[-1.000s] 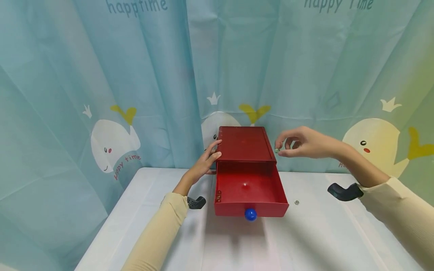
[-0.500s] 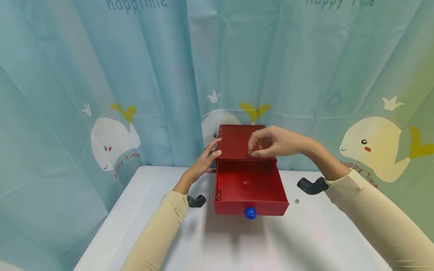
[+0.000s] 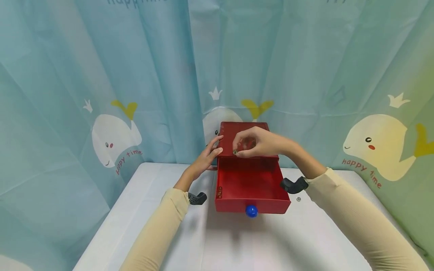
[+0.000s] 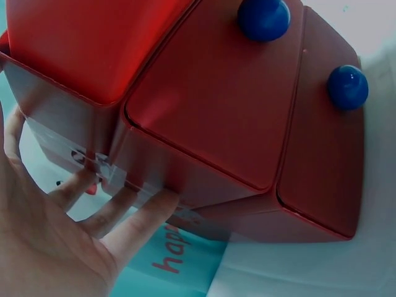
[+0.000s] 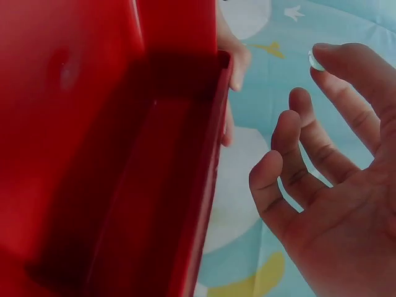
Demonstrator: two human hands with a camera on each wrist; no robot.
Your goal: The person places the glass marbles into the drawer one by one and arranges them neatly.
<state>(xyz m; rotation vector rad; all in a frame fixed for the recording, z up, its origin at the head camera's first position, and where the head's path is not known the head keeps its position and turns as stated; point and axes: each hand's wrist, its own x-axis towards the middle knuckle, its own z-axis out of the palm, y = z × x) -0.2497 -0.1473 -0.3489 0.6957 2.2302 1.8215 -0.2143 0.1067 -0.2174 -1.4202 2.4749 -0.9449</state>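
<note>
A red drawer cabinet (image 3: 237, 131) stands on the table with its top drawer (image 3: 252, 205) pulled out. My left hand (image 3: 202, 162) steadies the cabinet's left side, its fingers spread and fairly straight against it in the left wrist view. Over the cabinet's top, above the back of the drawer, my right hand (image 3: 261, 142) pinches a small clear, glassy bead (image 5: 315, 60) between thumb and forefinger; its other fingers are loosely bent. Several small brownish pieces (image 3: 219, 192) lie in the drawer's front left corner. Another small round piece (image 3: 298, 199) lies on the table, right of the drawer.
The drawer has a blue knob (image 3: 251, 211). Two lower drawers with blue knobs (image 4: 348, 87) are shut in the left wrist view. A white-covered table (image 3: 162, 226) reaches back to a blue curtain (image 3: 162, 75) printed with whales.
My right hand has moved left with the bead, from beside the cabinet's right edge to over its top. The left hand stays on the cabinet's side.
</note>
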